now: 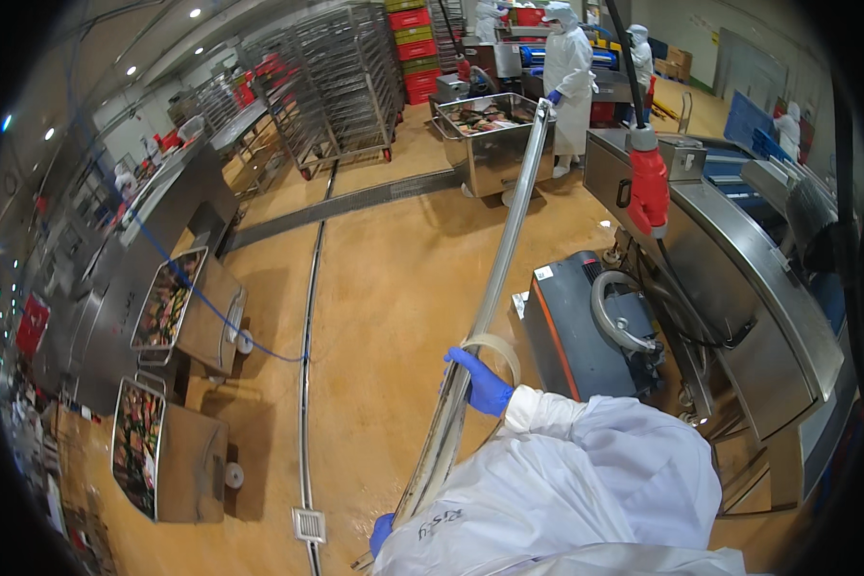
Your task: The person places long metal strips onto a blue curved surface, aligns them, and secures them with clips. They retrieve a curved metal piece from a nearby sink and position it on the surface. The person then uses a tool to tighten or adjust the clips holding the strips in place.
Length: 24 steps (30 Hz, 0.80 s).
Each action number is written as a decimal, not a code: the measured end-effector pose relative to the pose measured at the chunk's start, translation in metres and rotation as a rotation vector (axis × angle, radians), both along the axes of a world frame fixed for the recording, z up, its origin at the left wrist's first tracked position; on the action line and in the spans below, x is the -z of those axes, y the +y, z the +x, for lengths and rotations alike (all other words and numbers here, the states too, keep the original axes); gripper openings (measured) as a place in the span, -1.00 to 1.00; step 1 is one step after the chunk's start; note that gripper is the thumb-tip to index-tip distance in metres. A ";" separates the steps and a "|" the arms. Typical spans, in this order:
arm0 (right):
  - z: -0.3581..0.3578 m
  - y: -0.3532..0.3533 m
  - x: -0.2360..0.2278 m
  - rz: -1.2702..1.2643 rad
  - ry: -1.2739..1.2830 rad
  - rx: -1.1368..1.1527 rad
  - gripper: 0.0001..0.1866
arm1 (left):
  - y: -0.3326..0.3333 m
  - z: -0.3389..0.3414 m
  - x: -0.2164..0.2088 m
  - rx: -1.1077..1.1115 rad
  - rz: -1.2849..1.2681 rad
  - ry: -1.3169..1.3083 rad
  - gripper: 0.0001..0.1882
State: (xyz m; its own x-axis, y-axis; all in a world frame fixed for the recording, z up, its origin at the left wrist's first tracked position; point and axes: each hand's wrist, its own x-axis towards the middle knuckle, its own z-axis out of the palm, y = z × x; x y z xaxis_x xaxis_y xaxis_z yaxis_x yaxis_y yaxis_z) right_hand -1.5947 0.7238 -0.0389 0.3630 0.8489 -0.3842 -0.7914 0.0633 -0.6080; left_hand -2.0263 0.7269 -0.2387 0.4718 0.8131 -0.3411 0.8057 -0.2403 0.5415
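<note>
A long, straight, silver metal rail (509,252) runs from beneath my chest up toward the far side of the room. My right hand (484,382), in a blue glove, is closed around it partway along. Against that glove, a pale cream ring (505,353) loops beside the rail; what it belongs to I cannot make out. Only a bit of my left hand (381,533), also blue-gloved, shows at the rail's near end; my white sleeve hides its fingers. At the far end, a co-worker's blue-gloved hand (554,97) is next to the rail's tip.
Steel tub carts (202,461) holding packed goods stand at left, with another (494,158) ahead. A dark wheeled machine (586,326) with a grey hose stands right, beside a steel conveyor (739,288). A red connector (649,182) hangs overhead. Rack trolleys (326,86) stand behind.
</note>
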 end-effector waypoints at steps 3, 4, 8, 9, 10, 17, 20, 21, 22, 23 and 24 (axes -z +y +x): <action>0.055 0.050 -0.016 0.029 -0.001 0.040 -0.66 | 0.065 0.073 -0.065 0.042 0.066 -0.022 -0.63; 0.068 0.068 -0.023 0.058 -0.012 0.020 -0.65 | 0.086 0.093 -0.083 0.033 0.068 -0.019 -0.63; 0.124 0.131 -0.034 0.071 -0.027 0.074 -0.65 | 0.181 0.140 -0.060 0.127 -0.026 0.025 -0.64; 0.139 0.150 -0.036 0.085 -0.054 0.102 -0.65 | 0.212 0.157 -0.048 0.178 -0.020 0.030 -0.63; 0.151 0.167 -0.037 0.095 -0.076 0.129 -0.65 | 0.241 0.173 -0.036 0.228 -0.016 0.034 -0.63; 0.280 0.241 -0.068 0.118 -0.158 0.411 -0.67 | 0.386 0.367 -0.114 0.400 0.084 -0.377 -0.58; 0.334 0.256 -0.107 0.087 -0.292 0.580 -0.60 | 0.434 0.457 -0.151 0.520 0.120 -0.476 -0.51; 0.354 0.257 -0.116 0.081 -0.324 0.634 -0.52 | 0.452 0.489 -0.159 0.613 0.145 -0.496 -0.51; 0.374 0.257 -0.128 0.089 -0.379 0.701 -0.49 | 0.468 0.523 -0.166 0.705 0.169 -0.516 -0.52; 0.393 0.256 -0.137 0.092 -0.430 0.769 -0.46 | 0.478 0.557 -0.168 0.740 0.199 -0.549 -0.53; 0.415 0.255 -0.143 0.154 -0.427 0.811 -0.55 | 0.485 0.592 -0.167 0.778 0.227 -0.585 -0.55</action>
State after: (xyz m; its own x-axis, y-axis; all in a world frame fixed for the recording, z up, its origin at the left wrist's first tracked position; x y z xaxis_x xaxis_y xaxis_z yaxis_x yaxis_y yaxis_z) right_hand -1.1800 0.9784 0.1046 0.9526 0.3038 0.0146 -0.1806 0.6037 -0.7765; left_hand -1.4343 1.2122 -0.0716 0.9445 0.2236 0.2406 0.0011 -0.7347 0.6784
